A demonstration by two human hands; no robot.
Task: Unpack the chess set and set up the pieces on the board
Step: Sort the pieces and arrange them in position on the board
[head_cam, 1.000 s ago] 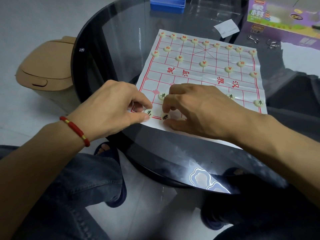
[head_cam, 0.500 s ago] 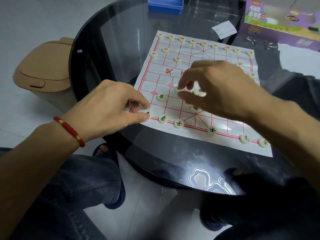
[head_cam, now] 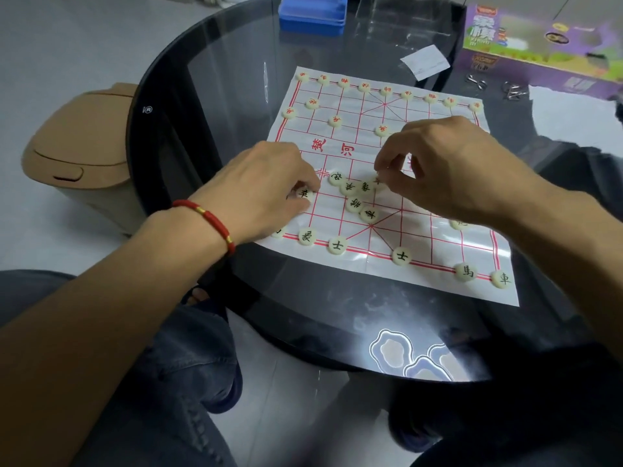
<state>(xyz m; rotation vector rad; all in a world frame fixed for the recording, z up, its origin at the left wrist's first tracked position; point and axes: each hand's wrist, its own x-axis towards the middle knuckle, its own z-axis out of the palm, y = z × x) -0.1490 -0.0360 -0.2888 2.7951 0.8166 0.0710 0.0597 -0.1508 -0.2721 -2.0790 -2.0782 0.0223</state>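
White paper chessboard (head_cam: pixel 438 244) with red grid lies on round dark glass table (head_cam: pixel 209 62); purple box (head_cam: pixel 539 45) beyond. Left hand (head_cam: pixel 266 190) pinches cream disc piece (head_cam: pixel 304 194); right hand (head_cam: pixel 448 166) fingertips pinched together, contents indiscernible.

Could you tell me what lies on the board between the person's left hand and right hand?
In the head view, a loose cluster of black-marked pieces lies on the board between the left hand and the right hand.

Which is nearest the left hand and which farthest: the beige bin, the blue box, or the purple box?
From the left hand:
1. Beige bin, on the floor just to its left.
2. Blue box, at the table's far edge.
3. Purple box, in the far right corner.
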